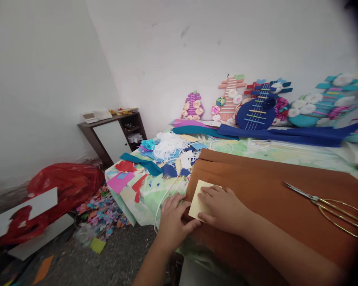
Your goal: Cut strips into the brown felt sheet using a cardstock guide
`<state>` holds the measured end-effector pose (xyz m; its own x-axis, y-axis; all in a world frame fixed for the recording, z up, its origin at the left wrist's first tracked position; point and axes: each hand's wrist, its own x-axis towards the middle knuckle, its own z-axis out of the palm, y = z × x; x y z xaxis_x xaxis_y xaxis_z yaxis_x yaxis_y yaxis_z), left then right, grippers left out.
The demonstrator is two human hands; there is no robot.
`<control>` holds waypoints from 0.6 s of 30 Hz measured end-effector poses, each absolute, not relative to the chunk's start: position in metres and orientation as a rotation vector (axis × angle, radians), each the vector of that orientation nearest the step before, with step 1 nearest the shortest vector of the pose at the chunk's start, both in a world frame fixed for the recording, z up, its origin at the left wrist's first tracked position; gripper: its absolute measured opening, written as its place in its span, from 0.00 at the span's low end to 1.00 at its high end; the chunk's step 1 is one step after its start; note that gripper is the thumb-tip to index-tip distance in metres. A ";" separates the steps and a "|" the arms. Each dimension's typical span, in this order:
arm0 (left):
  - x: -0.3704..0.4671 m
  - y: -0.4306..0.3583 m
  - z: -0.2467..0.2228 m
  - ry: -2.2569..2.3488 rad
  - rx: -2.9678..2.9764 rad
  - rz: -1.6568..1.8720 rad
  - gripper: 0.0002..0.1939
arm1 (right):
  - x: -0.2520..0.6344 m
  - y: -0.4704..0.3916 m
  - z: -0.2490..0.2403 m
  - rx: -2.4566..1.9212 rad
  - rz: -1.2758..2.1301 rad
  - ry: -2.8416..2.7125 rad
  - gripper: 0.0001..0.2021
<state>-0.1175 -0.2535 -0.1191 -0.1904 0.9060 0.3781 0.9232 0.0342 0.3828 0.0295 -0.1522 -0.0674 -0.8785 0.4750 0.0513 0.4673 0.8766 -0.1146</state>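
Observation:
A cream square of paper or felt point(197, 204) lies at the left edge of a brown cloth sheet point(256, 174). My right hand point(222, 204) rests on the square with its fingers spread, thumb near the lower edge. Just left of it, my left hand point(174, 218) is at the corner of the brown sheet, fingers apart, its thumb near the square's lower corner; whether its fingertips pinch the sheet is hard to see. Gold-handled scissors point(314, 198) lie on the brown sheet to the right, blades pointing left.
White yarn point(170, 146) and coloured scraps point(121, 180) lie on the table's left part. Behind, a dark blue cloth strip point(280, 134) lies before decorated instrument shapes point(255, 113). A small cabinet point(110, 139), red bag point(68, 182) and floor scraps are left.

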 end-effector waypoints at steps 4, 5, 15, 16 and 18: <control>-0.117 -0.254 -0.119 -2.234 -1.976 -0.872 0.19 | 0.031 -0.150 -0.066 -0.770 0.148 -2.961 0.20; -0.117 -0.254 -0.119 -2.233 -1.975 -0.874 0.19 | 0.031 -0.150 -0.066 -0.771 0.143 -2.961 0.20; -0.118 -0.254 -0.121 -2.221 -1.971 -0.884 0.19 | 0.030 -0.150 -0.066 -0.723 0.171 -2.973 0.22; -0.118 -0.254 -0.121 -2.220 -1.972 -0.883 0.19 | 0.030 -0.150 -0.066 -0.721 0.171 -2.971 0.22; -0.118 -0.254 -0.121 -2.220 -1.974 -0.881 0.20 | 0.029 -0.149 -0.066 -0.726 0.167 -2.968 0.21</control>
